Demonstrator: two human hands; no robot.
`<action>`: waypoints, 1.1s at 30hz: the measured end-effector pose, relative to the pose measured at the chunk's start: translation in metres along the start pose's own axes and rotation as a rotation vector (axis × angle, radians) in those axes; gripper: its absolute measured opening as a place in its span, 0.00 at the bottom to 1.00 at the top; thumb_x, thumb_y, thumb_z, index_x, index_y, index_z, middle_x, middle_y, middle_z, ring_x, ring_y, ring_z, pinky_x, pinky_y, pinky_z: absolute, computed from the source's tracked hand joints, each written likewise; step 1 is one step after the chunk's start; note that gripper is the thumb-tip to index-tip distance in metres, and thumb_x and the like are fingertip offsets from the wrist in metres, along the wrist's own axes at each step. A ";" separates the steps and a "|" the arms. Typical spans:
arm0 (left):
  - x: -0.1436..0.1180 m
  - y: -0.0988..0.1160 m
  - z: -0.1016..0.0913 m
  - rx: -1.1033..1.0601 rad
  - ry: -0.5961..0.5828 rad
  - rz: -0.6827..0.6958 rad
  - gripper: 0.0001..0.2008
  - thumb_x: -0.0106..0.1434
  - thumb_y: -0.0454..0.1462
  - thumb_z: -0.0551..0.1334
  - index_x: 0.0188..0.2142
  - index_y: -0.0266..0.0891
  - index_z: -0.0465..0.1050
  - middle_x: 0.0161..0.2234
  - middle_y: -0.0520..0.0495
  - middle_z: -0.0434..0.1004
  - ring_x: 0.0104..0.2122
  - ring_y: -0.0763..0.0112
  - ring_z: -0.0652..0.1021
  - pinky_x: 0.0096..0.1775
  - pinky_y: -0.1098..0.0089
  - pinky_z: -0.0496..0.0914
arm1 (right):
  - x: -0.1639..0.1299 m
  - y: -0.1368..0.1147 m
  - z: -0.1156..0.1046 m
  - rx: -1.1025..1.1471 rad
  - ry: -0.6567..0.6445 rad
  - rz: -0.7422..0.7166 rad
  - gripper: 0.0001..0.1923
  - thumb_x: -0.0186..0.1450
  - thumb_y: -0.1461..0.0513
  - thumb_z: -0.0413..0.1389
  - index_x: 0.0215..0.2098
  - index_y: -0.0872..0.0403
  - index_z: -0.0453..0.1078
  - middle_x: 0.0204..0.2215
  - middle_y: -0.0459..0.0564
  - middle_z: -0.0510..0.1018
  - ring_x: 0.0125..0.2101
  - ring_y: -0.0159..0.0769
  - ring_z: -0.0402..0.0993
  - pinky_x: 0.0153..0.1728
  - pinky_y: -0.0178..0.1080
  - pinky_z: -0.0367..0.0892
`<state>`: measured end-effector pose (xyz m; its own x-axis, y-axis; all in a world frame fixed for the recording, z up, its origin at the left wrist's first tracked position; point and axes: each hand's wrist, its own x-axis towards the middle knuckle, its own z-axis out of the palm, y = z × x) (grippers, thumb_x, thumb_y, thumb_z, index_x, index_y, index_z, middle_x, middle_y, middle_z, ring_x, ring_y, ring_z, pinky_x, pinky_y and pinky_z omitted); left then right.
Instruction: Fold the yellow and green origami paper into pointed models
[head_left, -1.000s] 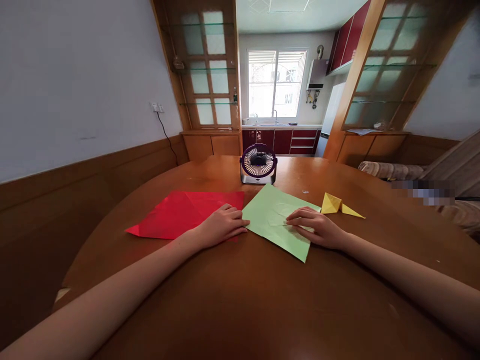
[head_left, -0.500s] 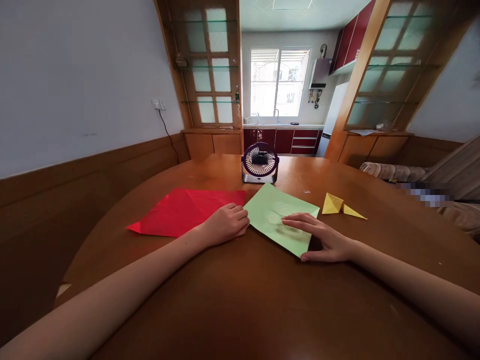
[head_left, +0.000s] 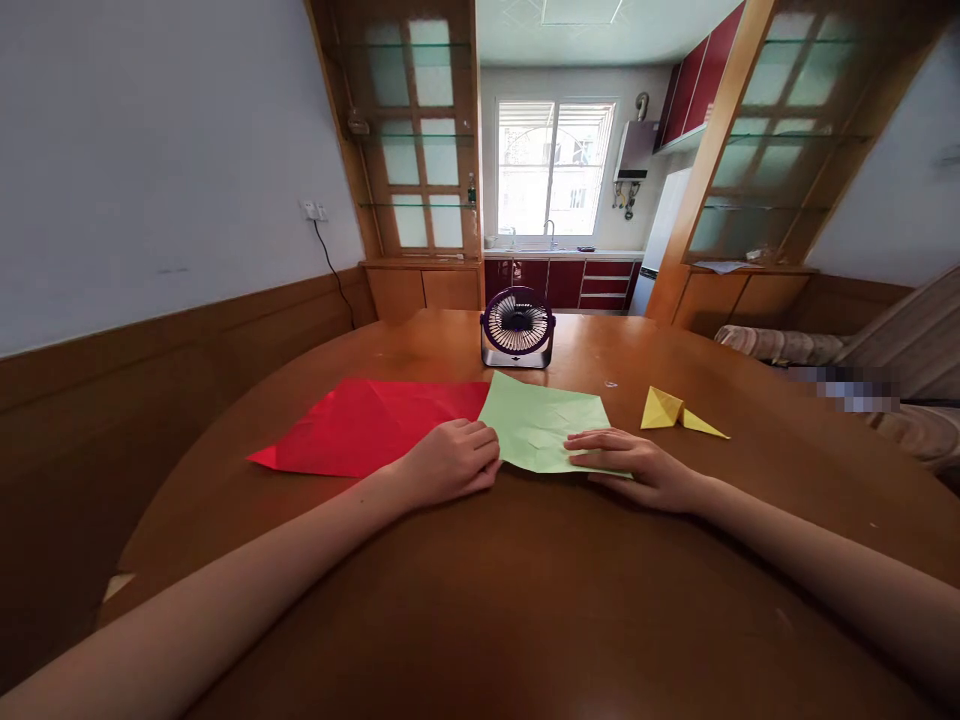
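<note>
A light green sheet of paper (head_left: 536, 425), lightly creased, lies on the table in front of me. My left hand (head_left: 459, 460) is closed at its left corner, the fingers curled together, and rests beside the red sheet of paper (head_left: 352, 430). At the green sheet's near right corner is my right hand (head_left: 637, 468). Its fingers stretch over the top of the paper and the thumb is at the edge, with the corner between them. Red paper lies flat to the left, its right part hidden by my left hand and the green sheet.
A folded yellow paper piece (head_left: 664, 410) stands to the right of my right hand. Beyond the sheets is a small purple fan (head_left: 517, 322). The round brown table (head_left: 510, 600) has a wall on its left and a striped cushioned seat (head_left: 780, 345) on its right.
The green sheet has turned, so its near edge now runs nearly straight between my hands. My right hand has shifted slightly up, its thumb moving in toward the fingers; the left stays at its corner.
</note>
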<state>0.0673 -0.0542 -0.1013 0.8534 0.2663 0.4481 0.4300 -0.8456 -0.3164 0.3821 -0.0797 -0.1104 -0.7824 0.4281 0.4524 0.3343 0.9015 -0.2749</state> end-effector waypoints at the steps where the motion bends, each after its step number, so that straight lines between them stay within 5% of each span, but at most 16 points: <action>1: 0.000 0.001 0.001 -0.025 -0.006 0.015 0.14 0.69 0.35 0.49 0.31 0.36 0.71 0.30 0.44 0.75 0.31 0.68 0.75 0.34 0.69 0.68 | -0.001 0.002 0.000 0.027 0.005 0.018 0.19 0.71 0.62 0.50 0.59 0.48 0.66 0.55 0.55 0.73 0.56 0.41 0.69 0.56 0.48 0.66; 15: -0.003 0.004 -0.004 -0.256 -0.058 0.009 0.15 0.70 0.38 0.51 0.31 0.38 0.73 0.29 0.46 0.76 0.28 0.71 0.74 0.32 0.70 0.66 | -0.005 0.013 -0.008 0.293 0.081 0.284 0.13 0.68 0.56 0.55 0.39 0.54 0.78 0.36 0.53 0.81 0.37 0.35 0.77 0.38 0.38 0.73; 19: -0.002 0.006 -0.005 -0.459 -0.056 -0.051 0.15 0.69 0.39 0.54 0.29 0.38 0.73 0.29 0.46 0.76 0.29 0.72 0.74 0.32 0.72 0.66 | -0.006 0.013 -0.008 0.353 0.156 0.432 0.17 0.63 0.51 0.59 0.26 0.56 0.77 0.24 0.48 0.76 0.25 0.31 0.70 0.25 0.34 0.67; 24: -0.003 0.006 -0.001 -0.685 -0.055 -0.215 0.14 0.66 0.40 0.59 0.27 0.37 0.75 0.31 0.47 0.76 0.29 0.73 0.74 0.31 0.74 0.66 | -0.008 0.019 -0.004 0.428 0.244 0.653 0.21 0.58 0.47 0.61 0.27 0.57 0.76 0.22 0.47 0.73 0.22 0.30 0.65 0.22 0.33 0.61; 33: -0.001 0.003 0.000 -0.892 -0.108 -0.427 0.14 0.60 0.42 0.65 0.24 0.35 0.72 0.37 0.46 0.72 0.31 0.75 0.72 0.31 0.74 0.67 | -0.001 0.023 0.001 0.236 0.227 0.711 0.23 0.62 0.45 0.56 0.24 0.55 0.66 0.20 0.42 0.58 0.22 0.27 0.51 0.22 0.34 0.47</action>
<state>0.0683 -0.0574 -0.1023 0.7198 0.6330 0.2850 0.3669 -0.6954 0.6180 0.3903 -0.0597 -0.1183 -0.2872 0.9230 0.2559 0.5742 0.3797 -0.7254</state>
